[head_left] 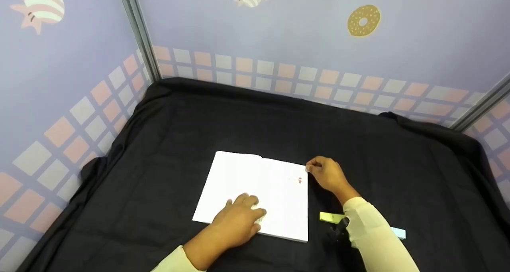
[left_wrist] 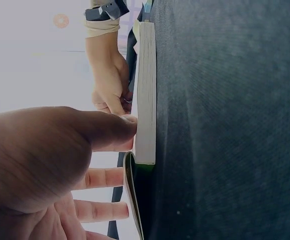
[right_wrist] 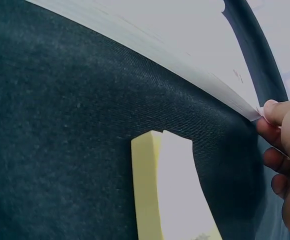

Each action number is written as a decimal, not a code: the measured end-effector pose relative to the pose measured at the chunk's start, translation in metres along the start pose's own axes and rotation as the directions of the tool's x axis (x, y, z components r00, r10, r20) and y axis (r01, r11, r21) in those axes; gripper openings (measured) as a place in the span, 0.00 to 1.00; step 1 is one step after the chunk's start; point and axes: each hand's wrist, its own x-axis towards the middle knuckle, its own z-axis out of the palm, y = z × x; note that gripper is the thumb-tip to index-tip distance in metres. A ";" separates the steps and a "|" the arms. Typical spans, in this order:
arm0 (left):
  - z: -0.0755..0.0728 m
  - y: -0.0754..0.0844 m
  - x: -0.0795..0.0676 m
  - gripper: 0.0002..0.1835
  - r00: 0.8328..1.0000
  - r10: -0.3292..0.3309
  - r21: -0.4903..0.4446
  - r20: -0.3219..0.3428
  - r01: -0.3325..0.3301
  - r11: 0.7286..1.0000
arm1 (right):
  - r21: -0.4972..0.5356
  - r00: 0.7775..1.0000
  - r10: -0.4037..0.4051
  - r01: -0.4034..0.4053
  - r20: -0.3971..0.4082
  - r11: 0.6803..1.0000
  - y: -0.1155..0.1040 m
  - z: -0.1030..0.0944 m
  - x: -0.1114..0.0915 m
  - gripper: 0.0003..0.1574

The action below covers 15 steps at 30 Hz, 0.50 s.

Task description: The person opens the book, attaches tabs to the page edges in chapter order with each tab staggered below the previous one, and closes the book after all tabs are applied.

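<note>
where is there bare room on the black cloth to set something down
Bare black cloth lies between the open book and the back wall, left of the book, and right of the right sleeve. It is crowded along the book's right side, with the right hand, sleeve and yellow strip; the left hand rests on the book.

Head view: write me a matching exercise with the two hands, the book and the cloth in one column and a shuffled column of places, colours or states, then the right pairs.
1. left hand
2. right hand
3. book
4. cloth

A. pinching at the book's far right corner
B. black
C. lying open, pages up
D. resting across the middle of the book's near part

Pairs: 1-D, 2-A, 3-C, 4-B
</note>
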 end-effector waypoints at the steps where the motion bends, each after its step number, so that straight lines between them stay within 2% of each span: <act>1: 0.000 0.000 0.000 0.18 1.000 0.000 -0.002 -0.001 0.000 1.000 | 0.001 1.000 0.000 0.000 0.001 1.000 0.000 0.001 0.000 0.05; 15: 0.000 -0.001 0.000 0.18 1.000 0.015 0.005 -0.009 -0.015 1.000 | -0.031 1.000 0.002 -0.002 -0.013 1.000 -0.003 0.005 0.001 0.05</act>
